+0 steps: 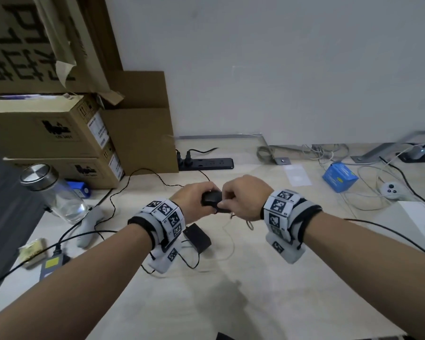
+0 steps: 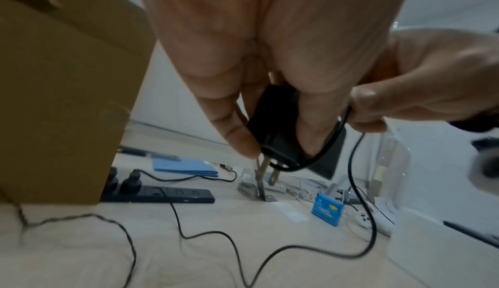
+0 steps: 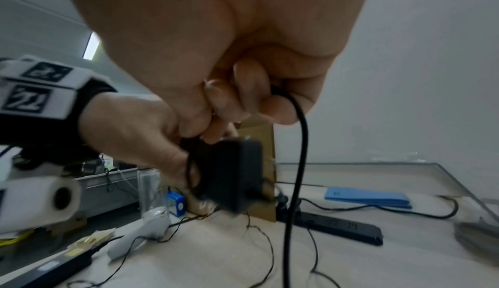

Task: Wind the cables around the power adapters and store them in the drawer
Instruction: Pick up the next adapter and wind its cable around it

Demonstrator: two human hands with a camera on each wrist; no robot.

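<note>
My left hand (image 1: 196,197) grips a small black power adapter (image 1: 210,198) above the middle of the desk; its two metal prongs (image 2: 266,172) point down in the left wrist view. A loop of its thin black cable (image 2: 318,151) lies around the adapter (image 2: 275,130). My right hand (image 1: 241,197) pinches this cable (image 3: 301,143) right beside the adapter (image 3: 229,173), and the rest hangs down to the desk. A second black adapter (image 1: 197,237) lies on the desk under my left wrist, its cable loose. No drawer is in view.
Cardboard boxes (image 1: 59,133) are stacked at the left. A black power strip (image 1: 206,163) lies by the wall. A glass bottle (image 1: 57,192), a grey controller (image 1: 90,227), a blue box (image 1: 339,176) and loose cables lie on the light wooden desk (image 1: 231,290).
</note>
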